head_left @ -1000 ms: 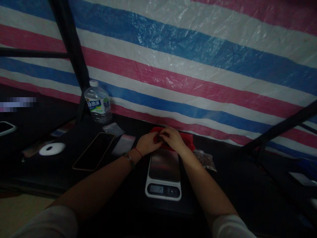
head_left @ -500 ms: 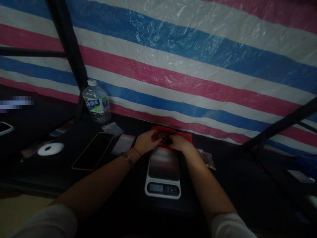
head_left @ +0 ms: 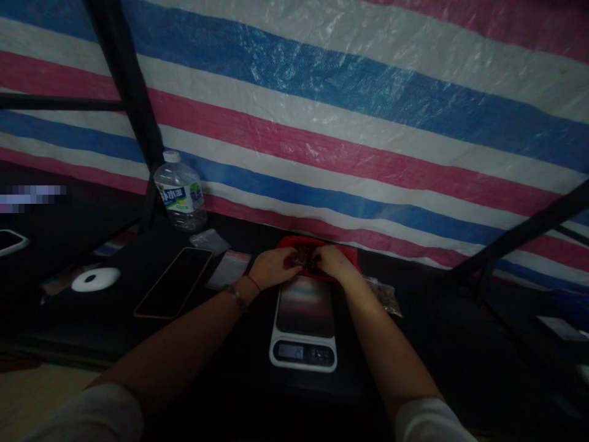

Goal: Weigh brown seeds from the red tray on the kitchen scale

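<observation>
Dark brown loose pieces, too dim to name, lie in a shallow red tray behind a white kitchen scale. From the left, my left hand reaches into the tray, its thumb and fingers closed on some of the pieces. My right hand comes in opposite, fingers curled down into the same heap. Both sets of fingertips are partly hidden among the pieces. The scale's steel plate lies bare just in front of my hands, and its lit display seems to read 25.
Left of the scale lie a phone, clear zip bags and a white ring-like object. A large plastic bottle stands behind them. At right is a filled clear bag. Striped sheeting and dark metal posts close off the back.
My right hand's fingers have curled in more over the brown pieces. My left hand has shifted only slightly, and the view has moved a little.
</observation>
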`<state>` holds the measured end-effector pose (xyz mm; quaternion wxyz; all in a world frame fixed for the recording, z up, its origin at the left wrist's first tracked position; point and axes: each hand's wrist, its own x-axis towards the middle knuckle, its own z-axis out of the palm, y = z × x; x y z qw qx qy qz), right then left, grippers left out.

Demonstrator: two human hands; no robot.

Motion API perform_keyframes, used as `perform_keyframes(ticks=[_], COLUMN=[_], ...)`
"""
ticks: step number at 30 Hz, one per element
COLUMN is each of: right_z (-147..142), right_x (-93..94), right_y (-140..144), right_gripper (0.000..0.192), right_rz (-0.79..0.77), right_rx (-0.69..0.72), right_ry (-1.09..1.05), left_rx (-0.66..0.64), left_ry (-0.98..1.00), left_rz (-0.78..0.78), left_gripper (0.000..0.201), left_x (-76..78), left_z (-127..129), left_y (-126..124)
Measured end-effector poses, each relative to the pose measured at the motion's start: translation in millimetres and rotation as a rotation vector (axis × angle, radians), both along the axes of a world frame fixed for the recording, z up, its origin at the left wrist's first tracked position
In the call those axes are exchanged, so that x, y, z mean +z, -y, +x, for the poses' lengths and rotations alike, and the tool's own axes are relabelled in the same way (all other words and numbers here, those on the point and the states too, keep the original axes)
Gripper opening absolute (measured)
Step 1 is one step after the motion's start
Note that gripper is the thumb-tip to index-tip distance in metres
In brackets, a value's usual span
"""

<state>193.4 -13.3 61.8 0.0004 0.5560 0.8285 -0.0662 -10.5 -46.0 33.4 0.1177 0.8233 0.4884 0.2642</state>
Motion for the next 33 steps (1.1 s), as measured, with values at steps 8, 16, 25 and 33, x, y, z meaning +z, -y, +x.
perform_keyframes(ticks=[8,16,25,33], right_z=[-9.3,-21.9,-19.6,-18.5], right_x=[18.9,16.7,14.4,14.8], right_y=[8.6,16.2,15.2,13.5], right_gripper=[0.021,0.018,0.017,0.016], right_rz=[0.157,0.098,0.158,0.163], right_rx=[0.146,0.319,0.274,0.282], right_ry=[-0.332,-0.411,-0.484,-0.499], left_rx=[-0.015,0.059,0.046,0.065], left_ry=[-0.024,-0.086,-0.082,-0.023], left_rz=[0.019,0.025,0.041,0.055], left_gripper=[0.036,0.035,0.035,0.037], left_x=[-3.7,-2.3,-3.4,-4.5], left_z=[2.7,7.5,6.4,6.5], left_y=[-3.1,-2.7,-3.4,-3.3])
